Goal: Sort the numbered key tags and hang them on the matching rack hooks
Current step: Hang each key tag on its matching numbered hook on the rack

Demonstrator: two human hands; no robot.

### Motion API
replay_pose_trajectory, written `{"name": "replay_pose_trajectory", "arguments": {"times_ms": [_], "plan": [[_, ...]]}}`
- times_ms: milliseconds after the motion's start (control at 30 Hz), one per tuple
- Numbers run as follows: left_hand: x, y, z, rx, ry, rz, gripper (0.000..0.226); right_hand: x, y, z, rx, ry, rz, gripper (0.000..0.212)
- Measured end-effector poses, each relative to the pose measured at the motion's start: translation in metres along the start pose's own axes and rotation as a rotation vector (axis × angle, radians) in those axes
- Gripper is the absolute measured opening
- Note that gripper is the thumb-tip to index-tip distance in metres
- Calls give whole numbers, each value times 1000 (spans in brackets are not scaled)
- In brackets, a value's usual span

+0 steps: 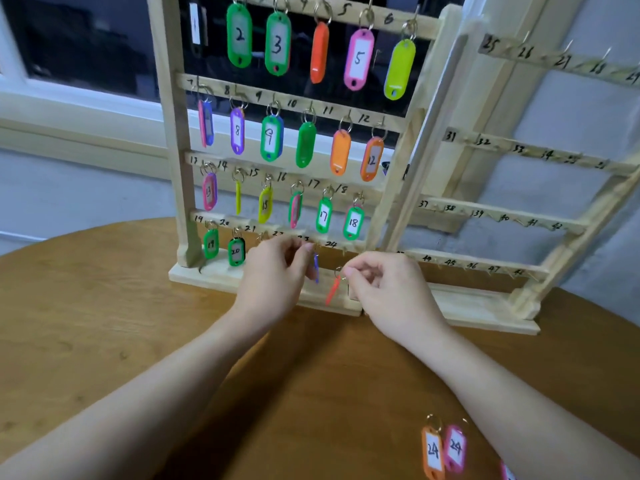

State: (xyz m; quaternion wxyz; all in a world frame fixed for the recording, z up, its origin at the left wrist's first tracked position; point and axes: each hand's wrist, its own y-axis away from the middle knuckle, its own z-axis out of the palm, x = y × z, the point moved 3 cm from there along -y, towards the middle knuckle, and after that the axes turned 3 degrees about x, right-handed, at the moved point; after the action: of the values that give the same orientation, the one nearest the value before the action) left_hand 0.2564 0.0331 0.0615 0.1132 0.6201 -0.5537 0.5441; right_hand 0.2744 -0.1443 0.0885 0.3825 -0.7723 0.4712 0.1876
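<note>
Blue key tag (316, 268) is edge-on at the bottom rail, hanging just under the fingertips of the left hand (277, 275), which pinches up at its ring by the hook marked 23. At four o'clock from it, close by, the red key tag (333, 291) dangles slantwise from a small metal ring (338, 271) nipped between thumb and forefinger of the right hand (384, 289); the other fingers are curled in. Neither number can be read from this angle.

These tags look feather-light, stiff plastic, and they swing freely on a thin split ring. So the ring is the place to hold, as both hands do, since the slick body would twist away and a loose pinch could drop it. The hooks are tiny, so threading will likely want a steady approach.

Going outward: green tags 19 (211, 243) and 20 (236, 251) hang at nine o'clock on the wooden rack (173, 133), rows above filled through 18. At five o'clock, near the edge of the round wooden table (104, 306), an orange tag (433, 452) and a pink tag (454, 448), both marked 24, wait. A second rack (519, 209) at three o'clock stands bare of tags.
</note>
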Motion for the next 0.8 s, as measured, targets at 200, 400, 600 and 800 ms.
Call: {"name": "replay_pose_trajectory", "arguments": {"times_ms": [200,400,600,800], "plan": [[-2,3,8,105,27,15,28,-4,-16,14,62,-61,-66,23],[-16,13,11,94,112,16,21,-8,-28,25,106,-61,-42,18],[-29,19,15,105,151,53,20,-14,-32,34,109,24,22,23],[-35,23,18,113,136,53,16,-19,-34,37,159,113,84,29]]}}
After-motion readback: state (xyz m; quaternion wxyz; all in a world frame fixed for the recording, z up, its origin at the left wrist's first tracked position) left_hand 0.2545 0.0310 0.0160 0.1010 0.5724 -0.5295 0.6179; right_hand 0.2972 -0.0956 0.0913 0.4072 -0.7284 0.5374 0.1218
